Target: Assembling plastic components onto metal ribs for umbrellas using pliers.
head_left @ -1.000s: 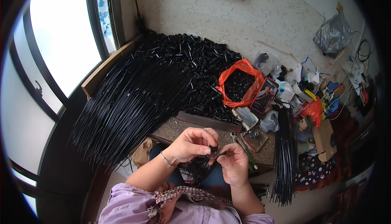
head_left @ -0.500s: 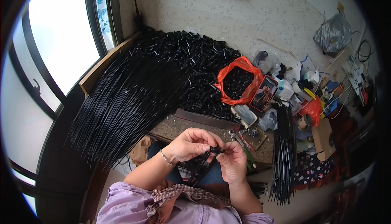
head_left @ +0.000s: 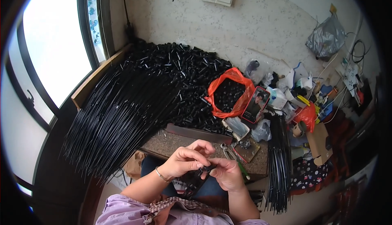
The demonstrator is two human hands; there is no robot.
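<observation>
In front of my lap, my left hand (head_left: 184, 159), with a bracelet at the wrist, pinches a small black part (head_left: 209, 168) between thumb and fingers. The fingertips of my right hand (head_left: 228, 175) close on the same piece from the other side. Fingers cover much of it, so its exact shape is hidden. Dark cable-like lengths (head_left: 191, 187) hang below the hands over my lap. Beyond them on the worktop lie a heap of short black tubes (head_left: 196, 67) and a wide spread of long thin black cables (head_left: 110, 123).
An open red plastic bag (head_left: 210, 102) holds small black pieces. A phone (head_left: 255, 104) leans beside it. Pliers (head_left: 228, 151) lie near the table's front edge (head_left: 159, 142). Another black cable bundle (head_left: 278, 172) hangs off the right side, near a cardboard box (head_left: 319, 143) and clutter.
Both hands have shifted slightly with the black part between them, and the left fingers have lifted and spread a little. The whole view has tilted, so the table sits lower.
</observation>
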